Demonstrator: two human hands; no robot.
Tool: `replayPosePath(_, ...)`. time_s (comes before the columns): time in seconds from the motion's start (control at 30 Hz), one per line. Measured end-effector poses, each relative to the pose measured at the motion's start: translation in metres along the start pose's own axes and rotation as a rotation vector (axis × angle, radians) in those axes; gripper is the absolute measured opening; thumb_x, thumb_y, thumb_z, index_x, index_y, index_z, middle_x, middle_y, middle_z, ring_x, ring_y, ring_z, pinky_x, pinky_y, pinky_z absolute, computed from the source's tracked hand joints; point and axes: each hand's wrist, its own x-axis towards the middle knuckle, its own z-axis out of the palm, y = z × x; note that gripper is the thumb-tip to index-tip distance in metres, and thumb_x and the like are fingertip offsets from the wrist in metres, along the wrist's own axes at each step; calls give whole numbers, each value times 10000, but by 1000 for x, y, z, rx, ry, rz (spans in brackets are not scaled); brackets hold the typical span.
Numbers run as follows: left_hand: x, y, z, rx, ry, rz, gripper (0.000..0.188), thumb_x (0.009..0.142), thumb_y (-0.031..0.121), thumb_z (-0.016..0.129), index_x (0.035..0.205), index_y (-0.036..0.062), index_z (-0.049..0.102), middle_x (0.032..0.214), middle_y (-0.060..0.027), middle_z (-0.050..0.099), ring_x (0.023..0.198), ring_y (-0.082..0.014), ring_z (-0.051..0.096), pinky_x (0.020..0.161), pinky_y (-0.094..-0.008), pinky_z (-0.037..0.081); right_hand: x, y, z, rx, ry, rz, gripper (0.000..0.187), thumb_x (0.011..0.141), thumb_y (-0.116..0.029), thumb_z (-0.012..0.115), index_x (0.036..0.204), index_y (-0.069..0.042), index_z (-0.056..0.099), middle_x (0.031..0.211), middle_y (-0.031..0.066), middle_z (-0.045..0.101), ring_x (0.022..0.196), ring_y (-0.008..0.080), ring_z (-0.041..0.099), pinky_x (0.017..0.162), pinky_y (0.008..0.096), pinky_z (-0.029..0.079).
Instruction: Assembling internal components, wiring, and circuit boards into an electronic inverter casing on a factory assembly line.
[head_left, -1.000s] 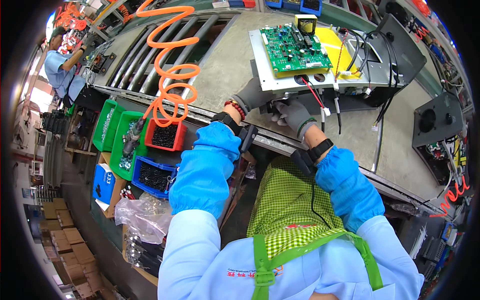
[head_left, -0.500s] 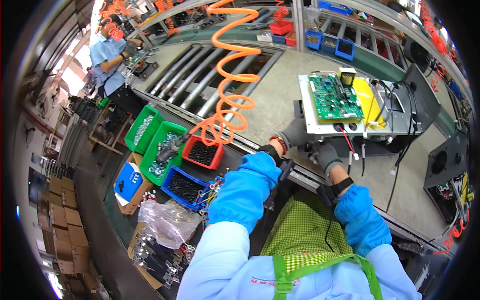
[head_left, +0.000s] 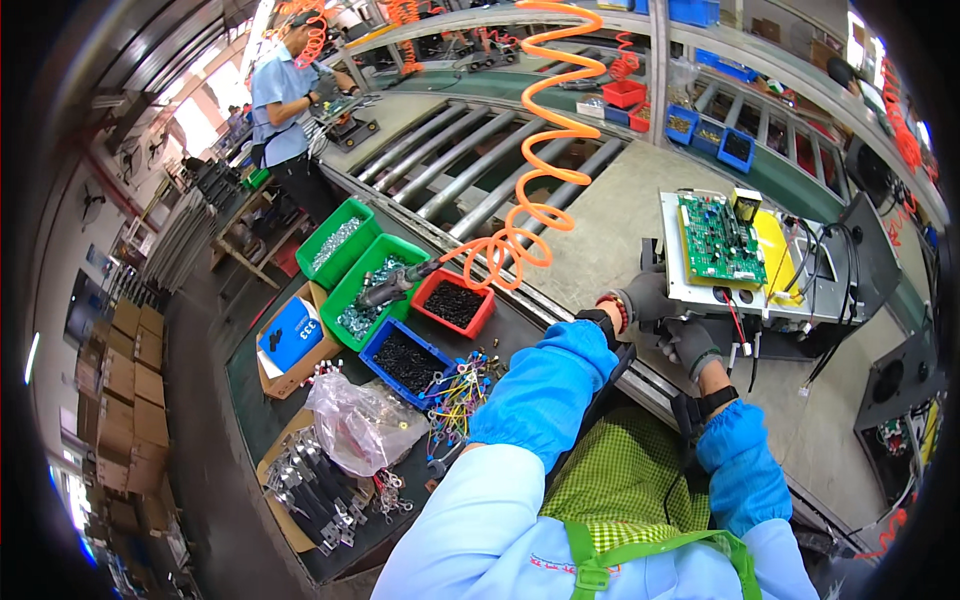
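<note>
A metal chassis plate (head_left: 677, 262) carrying a green circuit board (head_left: 715, 240), a yellow sheet (head_left: 790, 262) and dark cables (head_left: 852, 265) lies on the bench in front of me, to the right. My left hand (head_left: 646, 297), in a dark grey glove, is closed at the plate's near left corner. Just nearer to me, my right hand (head_left: 692, 345), gloved too, has its fingers curled in below the plate's near edge. What either hand grips is too small or hidden. Red and black wires (head_left: 740, 330) with white connectors hang beside the right hand.
To my left are green bins (head_left: 340, 240), a red bin (head_left: 455, 303) and a blue bin (head_left: 405, 362) of small hardware. A power driver (head_left: 395, 287) on an orange coiled hose (head_left: 555, 130) rests over them. Beyond are rollers (head_left: 480, 165) and a co-worker (head_left: 283, 110). Another black unit (head_left: 900, 375) stands at right.
The view has swung left, so bench, bins and chassis sit farther right and lower in the picture. Both hands stay near the chassis's near left corner, now closer together.
</note>
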Motion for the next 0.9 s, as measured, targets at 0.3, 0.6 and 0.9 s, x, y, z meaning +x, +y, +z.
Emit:
replayPosePath(0.3,-1,13,-11,-40,-42,-62,414,796,388,677,1106,113,678,1024,-166,692,932,-345,657,846,-402,522,-10,5,0,356,-56,-101,224,976,-231,513,987,-24,596,664,63,580,513,150,574,448,257,471)
replayPosePath(0.6,0,13,-12,-35,-65,-74,439,779,404,694,1119,127,674,1037,-160,691,943,-345,656,860,-404,522,5,12,-6,205,-108,-12,260,993,-225,479,1104,-24,600,710,79,626,492,142,562,431,250,449)
replayPosePath(0.9,0,7,-7,-27,-50,-56,413,790,399,688,1110,137,681,1022,-169,693,919,-354,660,838,-401,527,5,19,6,311,47,-127,183,970,-169,524,1030,-3,572,691,107,616,518,167,591,413,280,440)
